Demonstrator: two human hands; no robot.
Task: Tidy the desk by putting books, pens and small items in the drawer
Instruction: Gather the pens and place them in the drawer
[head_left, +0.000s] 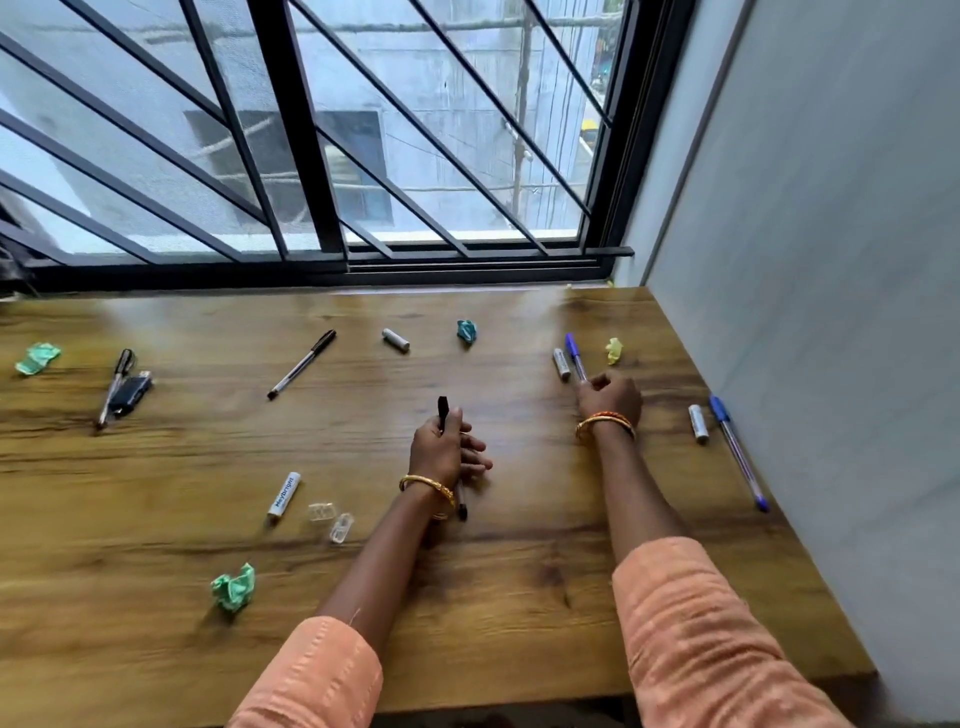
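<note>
The left hand (444, 449) is curled round a black-capped pen (443, 410), whose cap pokes up above the thumb while its other end shows below the wrist, near the desk (493, 597); the lower fingers are partly spread. The right hand (609, 397) reaches further out and closes its fingertips on the near end of a blue-capped pen (573, 353), which lies pointing away toward the window, with a grey battery (561, 364) just beside it on the left and a yellow paper ball (614, 351) near on the right. Whether that pen has left the wood I cannot tell. Further right, near the wall, a second battery (698, 423) lies beside another blue pen (737, 452). Across the middle and back of the desk sit a third battery (396, 340), a teal paper ball (466, 330) and a loose black pen (301, 365). To the left are a white tube (284, 494), two small clear pieces (332, 519), a green paper ball (234, 587), another green wad (37, 358) and, at the far left, a dark pen (114, 387) beside a small dark object (132, 392) I cannot identify. No drawer is in view, and no books either. This looks like the gathering step, early on, with most items not yet collected. The next move seems to call for lifting the blue-capped pen without knocking the battery that lies alongside it, then carrying both pens to the drawer, wherever it is, or picking up more first.
</note>
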